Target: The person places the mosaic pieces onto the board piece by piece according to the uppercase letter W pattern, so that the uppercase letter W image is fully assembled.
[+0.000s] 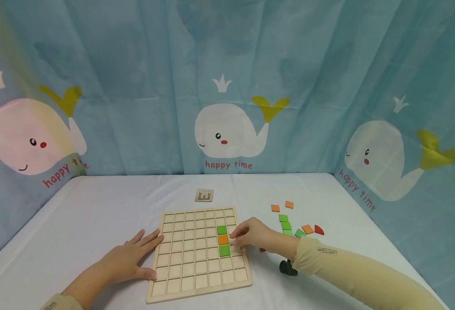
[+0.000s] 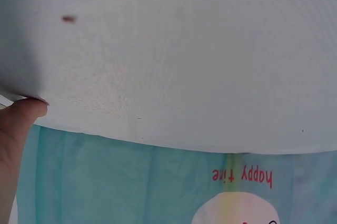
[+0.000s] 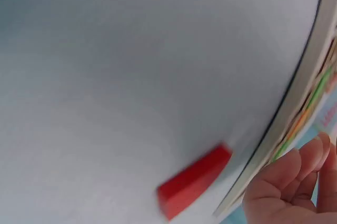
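A wooden grid board (image 1: 190,269) lies on the white table. Toward its right side, a green square tile (image 1: 221,230), an orange tile (image 1: 222,240) and another green tile (image 1: 224,250) form a column. My left hand (image 1: 128,258) rests at the board's left edge with fingers spread; its thumb (image 2: 29,113) shows in the left wrist view. Over the right part of the board, beside the orange tile, is my right hand (image 1: 252,234), its fingers bent toward the thumb. No piece shows between those fingertips, but the space between them is partly hidden.
Behind the board lies a small pattern card (image 1: 204,195). Loose orange tiles (image 1: 275,208), green tiles (image 1: 286,225) and a red curved piece (image 1: 319,230) are scattered at right. A red piece (image 3: 195,182) lies beside the board. A black object (image 1: 288,268) shows below the right forearm.
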A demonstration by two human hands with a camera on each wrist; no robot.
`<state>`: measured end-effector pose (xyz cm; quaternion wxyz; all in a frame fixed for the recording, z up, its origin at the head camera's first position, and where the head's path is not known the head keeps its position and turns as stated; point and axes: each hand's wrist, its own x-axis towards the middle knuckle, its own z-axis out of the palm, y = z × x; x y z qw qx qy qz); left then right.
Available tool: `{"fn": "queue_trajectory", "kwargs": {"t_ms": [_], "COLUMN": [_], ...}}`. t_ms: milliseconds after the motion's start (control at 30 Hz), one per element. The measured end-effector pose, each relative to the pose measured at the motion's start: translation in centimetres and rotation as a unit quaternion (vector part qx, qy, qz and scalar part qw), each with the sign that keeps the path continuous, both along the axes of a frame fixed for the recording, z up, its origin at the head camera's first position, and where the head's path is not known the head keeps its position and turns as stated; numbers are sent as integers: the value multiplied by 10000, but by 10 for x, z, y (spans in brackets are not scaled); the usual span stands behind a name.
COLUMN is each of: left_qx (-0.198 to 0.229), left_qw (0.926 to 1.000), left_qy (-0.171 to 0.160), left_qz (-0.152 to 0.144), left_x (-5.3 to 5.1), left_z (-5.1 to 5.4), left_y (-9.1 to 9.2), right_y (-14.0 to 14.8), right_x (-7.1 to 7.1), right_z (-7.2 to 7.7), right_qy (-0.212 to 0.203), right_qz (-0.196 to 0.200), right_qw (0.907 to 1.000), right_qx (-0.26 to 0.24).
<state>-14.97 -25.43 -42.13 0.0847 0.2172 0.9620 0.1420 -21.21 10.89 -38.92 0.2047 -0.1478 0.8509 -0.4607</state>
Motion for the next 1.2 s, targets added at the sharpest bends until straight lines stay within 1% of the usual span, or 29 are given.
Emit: {"fn": "queue_trajectory", "kwargs": {"t_ms": [167,433,633,900,1100,1200], "left_qx": [-8,5,6,65,41,55], "left_qw": [10000,10000,10000,10000,10000,10000], "left_qy": [16,7,-6,-17,6,-39], "left_qz": [-24,-73,-45,-65,-68,-50], "left_x": [-1,-1,0,1,0,0], "left_z": [-1,-1,-1,0,-1,0], "left_y": [-1,-1,0,-1,-1,-1], "right_y": [16,38,51,66,78,83], "right_x": [-7,-12,-12,-17,-23,-27], "right_z": [3,7,11,10,7,5], "right_qy": [32,-17,-157,-324,-419,-461], "right_qz": [-193,-245,3,282,656,826], "right_qw": [9998,9997,9997,9990,9970,9955], "right_qx": [68,16,-186,-93,-54,60]}}
